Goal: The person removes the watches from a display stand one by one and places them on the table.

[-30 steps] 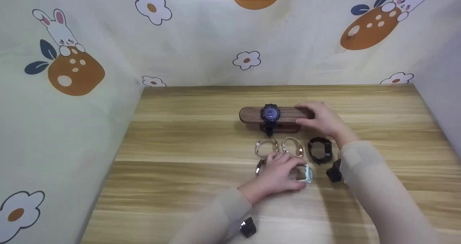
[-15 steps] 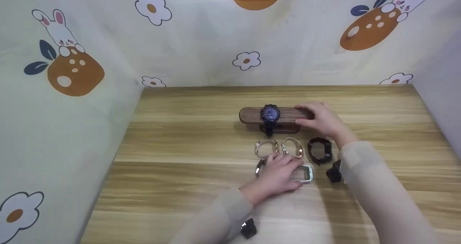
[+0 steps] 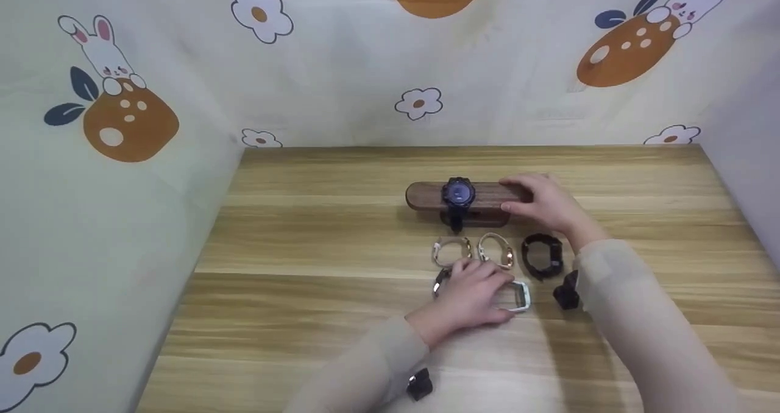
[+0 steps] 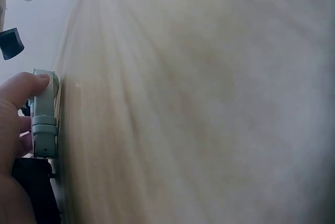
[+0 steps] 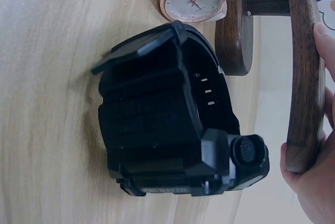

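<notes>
My left hand (image 3: 469, 297) pinches a mint-green watch (image 3: 526, 296) low over the table, thumb on the near side. In the left wrist view the thumb presses on its buckled strap (image 4: 44, 109); the other fingers reach behind it. My right hand (image 3: 545, 203) grips the right end of a dark wooden watch stand (image 3: 426, 195), thumb in front and fingers behind. In the right wrist view its raised bar (image 5: 306, 77) ends in that grasp. A round black watch (image 3: 459, 192) is strapped around the bar, left of the right hand.
Between stand and left hand lie two slim light-banded watches (image 3: 452, 251). A chunky black watch (image 3: 542, 256) sits near the right forearm. Another watch (image 3: 439, 282) is partly hidden behind the left hand. Small black devices (image 3: 419, 384) show beside both sleeves. A patterned cloth wall (image 3: 341, 66) backs the table.
The mint-green watch has turned in my left fingers, its face swinging from view so the inside of its loop shows. The left hand has shifted barely; the right hand keeps its hold.
</notes>
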`<state>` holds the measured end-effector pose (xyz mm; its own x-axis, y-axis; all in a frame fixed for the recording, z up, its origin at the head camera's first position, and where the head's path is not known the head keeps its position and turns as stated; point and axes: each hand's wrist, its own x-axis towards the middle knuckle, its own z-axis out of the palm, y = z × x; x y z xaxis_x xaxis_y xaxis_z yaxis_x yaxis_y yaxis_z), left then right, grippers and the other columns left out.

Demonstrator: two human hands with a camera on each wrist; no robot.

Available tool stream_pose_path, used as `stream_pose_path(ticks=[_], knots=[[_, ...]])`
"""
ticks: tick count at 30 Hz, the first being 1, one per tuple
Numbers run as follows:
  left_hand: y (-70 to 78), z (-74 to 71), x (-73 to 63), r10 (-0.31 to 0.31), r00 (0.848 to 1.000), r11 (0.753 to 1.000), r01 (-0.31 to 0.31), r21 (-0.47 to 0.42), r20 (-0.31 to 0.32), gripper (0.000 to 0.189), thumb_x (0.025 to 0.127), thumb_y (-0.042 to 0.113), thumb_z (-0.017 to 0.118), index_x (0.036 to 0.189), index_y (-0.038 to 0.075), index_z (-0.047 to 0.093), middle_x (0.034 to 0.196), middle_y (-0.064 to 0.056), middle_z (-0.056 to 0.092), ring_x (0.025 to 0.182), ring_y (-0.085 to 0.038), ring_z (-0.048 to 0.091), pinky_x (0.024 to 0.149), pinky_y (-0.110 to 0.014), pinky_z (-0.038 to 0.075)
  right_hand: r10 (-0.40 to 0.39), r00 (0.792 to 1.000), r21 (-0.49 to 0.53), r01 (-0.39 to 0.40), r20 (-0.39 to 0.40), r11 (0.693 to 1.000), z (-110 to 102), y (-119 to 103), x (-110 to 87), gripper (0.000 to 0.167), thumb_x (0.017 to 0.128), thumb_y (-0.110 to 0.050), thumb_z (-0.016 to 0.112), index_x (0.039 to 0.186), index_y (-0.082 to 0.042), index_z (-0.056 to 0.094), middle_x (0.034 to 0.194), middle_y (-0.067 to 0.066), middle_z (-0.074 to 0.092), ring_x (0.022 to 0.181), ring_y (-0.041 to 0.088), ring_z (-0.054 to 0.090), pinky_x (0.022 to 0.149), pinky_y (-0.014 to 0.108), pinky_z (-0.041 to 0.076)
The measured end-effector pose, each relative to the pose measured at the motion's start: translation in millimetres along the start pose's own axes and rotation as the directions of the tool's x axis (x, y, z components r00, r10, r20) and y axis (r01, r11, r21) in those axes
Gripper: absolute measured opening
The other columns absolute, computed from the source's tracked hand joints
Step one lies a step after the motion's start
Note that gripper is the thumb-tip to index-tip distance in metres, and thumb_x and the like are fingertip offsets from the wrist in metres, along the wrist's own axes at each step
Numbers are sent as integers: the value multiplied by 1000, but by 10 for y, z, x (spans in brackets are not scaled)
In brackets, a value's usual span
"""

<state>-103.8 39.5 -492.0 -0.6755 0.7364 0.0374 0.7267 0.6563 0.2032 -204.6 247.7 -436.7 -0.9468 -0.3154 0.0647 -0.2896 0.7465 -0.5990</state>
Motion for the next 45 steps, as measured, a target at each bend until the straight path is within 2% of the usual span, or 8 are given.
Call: stream_pose_path(ticks=[5, 10, 14, 18, 25, 30, 39, 45], knots=[[-8, -12, -6, 1, 1000, 1000, -1, -15, 14, 66, 76, 61, 63, 132, 27, 51, 126, 10, 51, 118, -11, 44, 103, -39, 26, 7, 1000, 12, -7, 17, 1000, -2, 11, 9, 59, 82, -40, 69, 131, -10, 53, 131, 18, 52, 120, 37, 43, 108, 55, 16], [-5, -41, -8, 6, 1000, 1000, -6, -26, 10, 66, 78, 62, 61, 133, 27, 50, 128, 10, 51, 119, -11, 44, 104, -38, 25, 12, 1000, 8, -13, 20, 1000, -8, 4, 3, 60, 82, -41, 69, 131, -10, 53, 131, 18, 52, 119, 38, 43, 104, 56, 24], [-8, -70, -5, 13, 1000, 999, -13, -35, -11, 64, 79, 61, 61, 131, 25, 52, 128, 11, 53, 118, -11, 46, 103, -38, 26, 3, 1000, -2, -3, 12, 1000, -3, 5, 9, 58, 82, -39, 69, 130, -11, 54, 130, 18, 52, 118, 37, 43, 103, 55, 25], [-22, -87, -3, 0, 1000, 997, -2, -82, -25, 64, 79, 60, 61, 131, 24, 52, 130, 10, 52, 120, -11, 46, 104, -40, 27, -4, 1000, 0, 4, 8, 1000, 2, 3, 7, 57, 82, -38, 70, 130, -10, 54, 129, 18, 54, 115, 37, 43, 100, 54, 29], [-40, -106, 3, -28, 999, 986, 23, -166, -25, 63, 79, 58, 63, 131, 24, 53, 130, 9, 52, 121, -10, 44, 104, -42, 26, -17, 1000, 7, 17, 14, 1000, -6, 10, 7, 58, 83, -38, 69, 130, -8, 53, 128, 20, 53, 117, 38, 44, 105, 55, 22], [-51, -130, 24, -42, 999, 975, 33, -221, -34, 64, 78, 57, 65, 130, 22, 53, 130, 8, 52, 120, -10, 45, 105, -41, 25, -6, 1000, 7, 6, 13, 1000, -3, 11, 9, 59, 82, -39, 69, 131, -9, 53, 128, 19, 54, 114, 36, 44, 99, 54, 29], [-95, -213, 56, -74, 995, 964, 53, -262, -70, 58, 77, 53, 68, 125, 24, 57, 126, 10, 54, 118, -9, 46, 103, -38, 27, -14, 1000, -3, 14, 5, 1000, 1, 12, 7, 58, 83, -37, 70, 130, -8, 54, 127, 19, 54, 113, 36, 44, 99, 53, 30], [-138, -279, 86, -98, 991, 971, 75, -229, -90, 61, 76, 56, 67, 128, 25, 55, 125, 10, 54, 118, -12, 47, 102, -39, 27, -32, 999, -13, 32, -8, 999, -3, 11, 3, 56, 82, -36, 70, 129, -8, 55, 126, 19, 55, 110, 36, 43, 96, 52, 30]])
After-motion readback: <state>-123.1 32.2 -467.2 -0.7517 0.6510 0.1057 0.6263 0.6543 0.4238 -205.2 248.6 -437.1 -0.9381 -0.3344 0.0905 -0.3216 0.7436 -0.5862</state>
